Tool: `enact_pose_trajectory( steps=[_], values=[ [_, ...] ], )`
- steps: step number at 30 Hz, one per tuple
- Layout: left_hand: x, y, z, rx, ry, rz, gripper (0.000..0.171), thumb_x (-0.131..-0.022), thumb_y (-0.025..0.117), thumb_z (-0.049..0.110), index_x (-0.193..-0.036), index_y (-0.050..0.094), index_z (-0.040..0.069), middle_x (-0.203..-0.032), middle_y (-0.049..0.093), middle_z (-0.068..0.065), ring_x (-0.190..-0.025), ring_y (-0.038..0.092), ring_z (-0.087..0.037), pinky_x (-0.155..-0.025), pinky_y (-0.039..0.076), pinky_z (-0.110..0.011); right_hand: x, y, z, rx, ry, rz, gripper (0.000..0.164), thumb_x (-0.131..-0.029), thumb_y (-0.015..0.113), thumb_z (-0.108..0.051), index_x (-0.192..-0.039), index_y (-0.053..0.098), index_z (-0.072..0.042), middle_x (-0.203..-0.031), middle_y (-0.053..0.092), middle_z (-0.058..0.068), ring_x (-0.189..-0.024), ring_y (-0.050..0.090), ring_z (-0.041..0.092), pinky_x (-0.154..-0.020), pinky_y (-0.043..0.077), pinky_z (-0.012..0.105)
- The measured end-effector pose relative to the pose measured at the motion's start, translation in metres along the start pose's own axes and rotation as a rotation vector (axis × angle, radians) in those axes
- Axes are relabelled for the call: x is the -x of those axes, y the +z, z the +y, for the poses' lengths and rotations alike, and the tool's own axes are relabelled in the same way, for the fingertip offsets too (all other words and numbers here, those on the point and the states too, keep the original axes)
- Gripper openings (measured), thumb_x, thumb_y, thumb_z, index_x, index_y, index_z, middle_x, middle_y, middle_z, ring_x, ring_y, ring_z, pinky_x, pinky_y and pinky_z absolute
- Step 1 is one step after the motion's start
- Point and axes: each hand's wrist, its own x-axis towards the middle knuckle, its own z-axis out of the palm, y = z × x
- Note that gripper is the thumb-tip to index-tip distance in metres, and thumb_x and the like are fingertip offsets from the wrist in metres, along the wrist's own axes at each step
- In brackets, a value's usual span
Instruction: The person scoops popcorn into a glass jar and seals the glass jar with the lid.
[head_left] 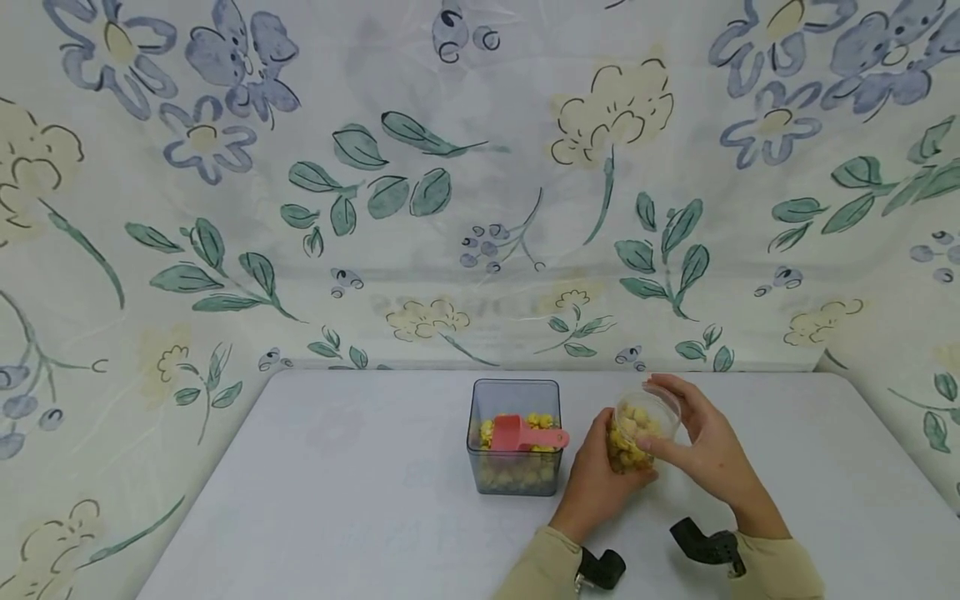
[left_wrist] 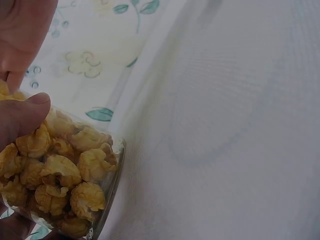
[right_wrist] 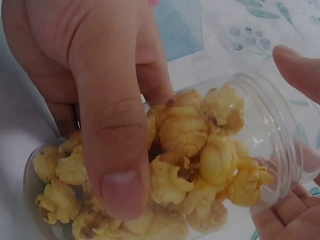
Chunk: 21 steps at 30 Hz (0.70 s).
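Note:
A clear plastic jar [right_wrist: 185, 145] full of yellow-brown popcorn is tilted over the table's right half. My left hand [head_left: 606, 479] grips its body, the thumb lying across the side in the right wrist view. At the jar's mouth, my right hand [head_left: 712, 458] pinches a clear round lid [head_left: 670, 402] by its edge, thumb on the near side and fingers on the far side. Left of the hands stands a translucent grey-blue bin [head_left: 516, 400], partly filled with popcorn. A pink scoop [head_left: 510, 433] lies on that popcorn, its handle reaching past the bin's right rim.
The white table [head_left: 337, 483] extends to both sides of the bin and hands. Behind it hangs a flower-patterned cloth [head_left: 517, 275], which also runs down the left and right sides. Both wrists wear black camera mounts [head_left: 705, 542] near the beige sleeves.

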Motion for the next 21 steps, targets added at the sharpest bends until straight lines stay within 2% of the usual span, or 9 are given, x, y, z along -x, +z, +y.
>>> enact_pose_trajectory(
  steps=[3, 6, 14, 19, 21],
  values=[
    [0.0, 0.0, 0.0, 0.002, 0.008, -0.003, 0.082, -0.073, 0.079, 0.033, -0.14, 0.031, 0.025, -0.134, 0.042, 0.013, -0.122, 0.04, -0.005, -0.105, 0.032, -0.039, 0.001, -0.001, 0.003, 0.02, -0.001, -0.025, 0.071, -0.075, 0.077, -0.009, -0.136, 0.043, -0.016, -0.136, 0.041, 0.001, -0.129, 0.033, 0.006, -0.107, 0.025, 0.024],
    [0.001, 0.0, -0.001, 0.005, 0.017, -0.008, 0.082, -0.074, 0.079, 0.034, -0.14, 0.031, 0.027, -0.134, 0.042, 0.013, -0.123, 0.039, -0.005, -0.106, 0.031, -0.039, 0.002, -0.002, 0.005, 0.019, -0.001, -0.038, 0.071, -0.074, 0.078, -0.009, -0.136, 0.044, -0.016, -0.136, 0.04, 0.003, -0.127, 0.034, 0.007, -0.1, 0.025, 0.011],
    [0.0, 0.001, -0.004, 0.027, 0.061, -0.01, 0.08, -0.074, 0.078, 0.034, -0.138, 0.031, 0.03, -0.133, 0.042, 0.014, -0.122, 0.039, -0.004, -0.106, 0.031, -0.039, 0.003, -0.007, 0.012, 0.074, 0.05, -0.075, 0.072, -0.075, 0.078, -0.016, -0.137, 0.043, -0.018, -0.137, 0.04, 0.001, -0.124, 0.036, 0.004, -0.098, 0.026, 0.01],
    [-0.001, 0.001, -0.005, 0.022, 0.065, -0.014, 0.08, -0.074, 0.078, 0.033, -0.139, 0.031, 0.029, -0.133, 0.042, 0.013, -0.122, 0.039, -0.005, -0.106, 0.031, -0.039, 0.002, -0.009, 0.015, 0.042, 0.04, -0.097, 0.072, -0.075, 0.078, -0.015, -0.138, 0.042, -0.016, -0.138, 0.04, 0.002, -0.126, 0.034, 0.003, -0.097, 0.025, 0.006],
    [-0.001, 0.001, -0.006, 0.024, 0.063, -0.014, 0.081, -0.074, 0.078, 0.033, -0.139, 0.031, 0.028, -0.133, 0.042, 0.014, -0.122, 0.039, -0.004, -0.106, 0.031, -0.039, 0.002, -0.009, 0.014, 0.034, 0.039, -0.106, 0.072, -0.075, 0.078, -0.014, -0.138, 0.042, -0.019, -0.138, 0.04, 0.002, -0.127, 0.034, 0.003, -0.097, 0.026, 0.006]
  ],
)
